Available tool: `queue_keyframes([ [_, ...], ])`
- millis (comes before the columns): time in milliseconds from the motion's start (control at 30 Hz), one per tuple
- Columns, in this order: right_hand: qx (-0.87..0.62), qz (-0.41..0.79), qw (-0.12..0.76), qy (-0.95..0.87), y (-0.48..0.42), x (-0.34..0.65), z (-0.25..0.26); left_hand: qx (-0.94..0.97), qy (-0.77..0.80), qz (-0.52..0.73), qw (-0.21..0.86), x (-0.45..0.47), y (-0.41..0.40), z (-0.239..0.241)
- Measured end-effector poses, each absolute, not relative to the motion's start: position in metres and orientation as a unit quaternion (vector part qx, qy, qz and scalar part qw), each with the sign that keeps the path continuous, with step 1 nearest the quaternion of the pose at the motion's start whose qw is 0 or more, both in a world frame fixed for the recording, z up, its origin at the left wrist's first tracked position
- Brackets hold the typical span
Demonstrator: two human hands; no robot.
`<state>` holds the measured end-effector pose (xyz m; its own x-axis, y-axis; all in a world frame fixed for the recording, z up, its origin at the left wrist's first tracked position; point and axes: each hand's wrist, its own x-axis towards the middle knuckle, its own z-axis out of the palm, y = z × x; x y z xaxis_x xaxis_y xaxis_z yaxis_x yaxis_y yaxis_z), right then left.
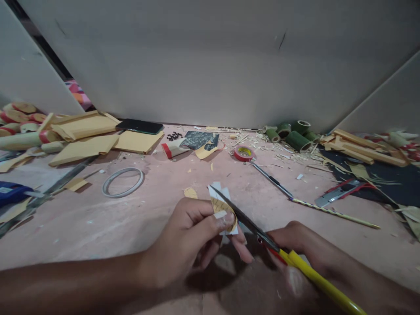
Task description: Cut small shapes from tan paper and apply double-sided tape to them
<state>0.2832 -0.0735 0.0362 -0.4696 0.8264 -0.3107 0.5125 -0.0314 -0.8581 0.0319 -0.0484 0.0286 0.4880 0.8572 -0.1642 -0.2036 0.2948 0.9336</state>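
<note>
My left hand (197, 232) pinches a small piece of tan and white paper (219, 204) between thumb and fingers, just above the pinkish work surface (170, 183). Dark pencil-like marks show on its tan side. My right hand (298, 249) is closed on a pair of scissors (252, 225) with yellow and red handles. Their dark blades point up and left, and the tip lies across the upper part of the paper. Whether the blades are fully closed I cannot tell. A tan paper scrap (190, 193) lies just beyond my left hand.
A grey ring (123, 183), a phone (140, 126) and tan cardboard (83, 149) lie left. A blue glue gun (13, 192) sits at the left edge. Red tape (244, 153), a slim knife (271, 178), a striped pencil (334, 212), a utility knife (339, 192) and green bamboo pieces (298, 141) lie right.
</note>
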Motion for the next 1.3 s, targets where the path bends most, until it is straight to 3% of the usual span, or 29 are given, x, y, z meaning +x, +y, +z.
queue_keyframes([
  [200,-0.516,0.583,0.126,-0.615,-0.084,0.29,0.055,0.435,0.347,0.345,0.756,0.046,-0.062,0.019],
  [1300,-0.483,0.603,0.118,-0.624,-0.089,0.305,0.061,0.461,0.301,0.283,0.785,0.037,-0.059,0.026],
])
